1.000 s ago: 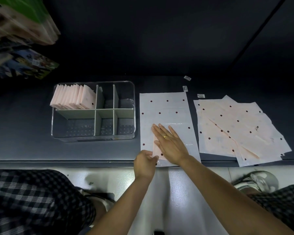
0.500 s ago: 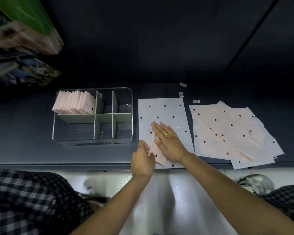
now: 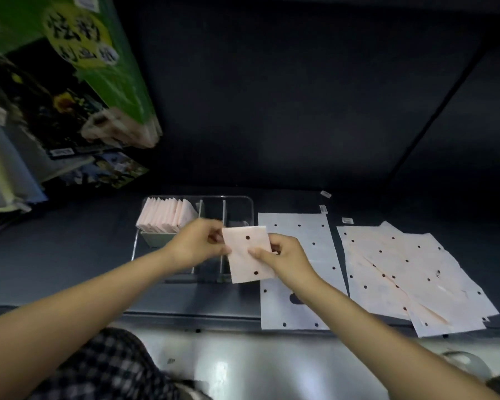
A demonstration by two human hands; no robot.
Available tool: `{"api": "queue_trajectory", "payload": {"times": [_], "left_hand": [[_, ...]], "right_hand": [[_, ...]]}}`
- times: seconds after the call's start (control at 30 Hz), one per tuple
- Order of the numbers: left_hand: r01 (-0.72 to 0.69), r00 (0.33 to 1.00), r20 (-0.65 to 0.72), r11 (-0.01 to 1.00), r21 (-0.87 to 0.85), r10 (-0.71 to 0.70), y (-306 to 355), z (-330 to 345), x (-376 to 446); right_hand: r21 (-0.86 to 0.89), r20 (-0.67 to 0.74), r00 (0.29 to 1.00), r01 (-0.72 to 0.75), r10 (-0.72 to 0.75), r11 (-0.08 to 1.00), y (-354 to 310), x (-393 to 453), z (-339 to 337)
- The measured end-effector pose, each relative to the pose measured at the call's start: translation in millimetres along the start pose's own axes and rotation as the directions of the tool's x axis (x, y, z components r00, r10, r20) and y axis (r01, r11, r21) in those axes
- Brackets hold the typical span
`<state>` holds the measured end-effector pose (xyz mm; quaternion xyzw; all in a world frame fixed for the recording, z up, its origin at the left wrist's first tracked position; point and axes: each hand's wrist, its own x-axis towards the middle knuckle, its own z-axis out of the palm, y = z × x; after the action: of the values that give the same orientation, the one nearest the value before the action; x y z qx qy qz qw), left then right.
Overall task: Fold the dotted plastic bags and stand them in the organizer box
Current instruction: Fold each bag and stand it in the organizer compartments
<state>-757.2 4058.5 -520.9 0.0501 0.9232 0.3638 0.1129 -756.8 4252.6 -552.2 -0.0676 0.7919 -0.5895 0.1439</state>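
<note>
A folded pink dotted bag (image 3: 244, 259) is held up in the air between both hands, in front of the clear organizer box (image 3: 244, 201). My left hand (image 3: 198, 243) pinches its upper left edge; my right hand (image 3: 283, 259) pinches its right side with the thumb on the front. The box's back left compartment holds a row of folded pink bags (image 3: 165, 216) standing upright. A flat white dotted bag (image 3: 298, 255) lies on the dark shelf just right of the box. Farther right lies a loose pile of unfolded dotted bags (image 3: 410, 272).
The dark shelf (image 3: 70, 255) ends at a front edge near my knees, with a pale floor below. Green and printed packages (image 3: 78, 82) hang over the left side. Small white labels (image 3: 325, 194) lie behind the flat bag.
The folded bag was being pressed flat on the white bag on the shelf; now both hands have lifted it and carried it left toward the box. The camera has tilted up.
</note>
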Motion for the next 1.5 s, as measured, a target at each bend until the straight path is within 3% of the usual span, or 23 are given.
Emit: {"api": "queue_trajectory", "payload": {"times": [0.13, 0.23, 0.33, 0.4, 0.47, 0.53, 0.67, 0.77, 0.83, 0.93, 1.03, 1.27, 1.37, 1.5], "left_hand": [[-0.124, 0.986, 0.122, 0.986, 0.115, 0.109, -17.9, -18.3, -0.9], [-0.073, 0.978, 0.18, 0.985, -0.159, 0.102, -23.6, -23.1, 1.8], [0.119, 0.949, 0.314, 0.923, -0.366, 0.002, -34.5, -25.9, 7.9], [0.174, 0.956, 0.292, 0.876, -0.449, -0.041, -45.2, -21.7, 10.8], [0.167, 0.981, 0.158, 0.919, -0.358, -0.117, -56.2, -22.2, 15.4], [0.142, 0.99, 0.045, 0.976, -0.163, -0.136, -70.0, -27.0, 22.3], [0.122, 0.992, -0.04, 0.992, -0.012, -0.122, -92.0, -37.2, 32.4], [0.184, 0.982, -0.086, 0.945, 0.269, -0.167, -111.1, -35.5, 35.9], [0.207, 0.978, -0.094, 0.901, 0.382, -0.185, -123.2, -35.0, 38.1], [0.161, 0.987, -0.073, 0.901, 0.404, -0.144, -128.2, -33.2, 43.0], [0.15, 0.987, -0.017, 0.866, 0.477, -0.162, -124.3, -30.5, 47.4], [0.172, 0.982, -0.021, 0.84, 0.515, -0.189, -128.9, -36.4, 50.9], [0.165, 0.983, -0.014, 0.838, 0.52, -0.185, -130.1, -37.5, 48.1], [0.154, 0.985, -0.014, 0.854, 0.497, -0.17, -132.2, -37.3, 45.5]], "right_hand": [[-0.24, 0.078, 0.997, 0.047, -0.029, 0.97, -13.1, 7.8, 11.3], [-0.355, 0.047, 0.997, 0.068, -0.055, 0.932, -21.6, 22.6, 21.2], [-0.205, -0.048, 0.999, -0.008, -0.002, 0.979, -29.0, 40.8, 33.2], [-0.069, -0.059, 0.997, -0.055, 0.051, 0.996, -32.7, 51.8, 40.2], [-0.104, -0.005, 0.997, -0.074, 0.074, 0.992, -36.6, 62.7, 46.2], [-0.259, 0.087, 0.994, -0.038, 0.063, 0.965, -41.1, 73.9, 52.7], [-0.558, 0.221, 0.974, 0.092, 0.041, 0.824, -48.0, 97.7, 68.4], [-0.728, 0.195, 0.98, 0.12, 0.036, 0.675, -48.4, 115.4, 74.2], [-0.718, 0.086, 0.995, 0.025, 0.053, 0.695, -46.7, 127.1, 74.7], [-0.536, -0.084, 0.991, -0.13, 0.1, 0.834, -43.0, 139.6, 78.3], [-0.472, -0.125, 0.985, -0.161, 0.115, 0.867, -37.8, 146.4, 90.3], [-0.726, -0.114, 0.993, -0.093, 0.015, 0.681, -30.7, 156.7, 122.7], [-0.747, -0.058, 0.998, -0.056, 0.018, 0.663, -25.6, 159.9, 139.8], [-0.73, -0.053, 0.993, -0.111, 0.106, 0.675, -20.2, 162.9, 151.5]]}}
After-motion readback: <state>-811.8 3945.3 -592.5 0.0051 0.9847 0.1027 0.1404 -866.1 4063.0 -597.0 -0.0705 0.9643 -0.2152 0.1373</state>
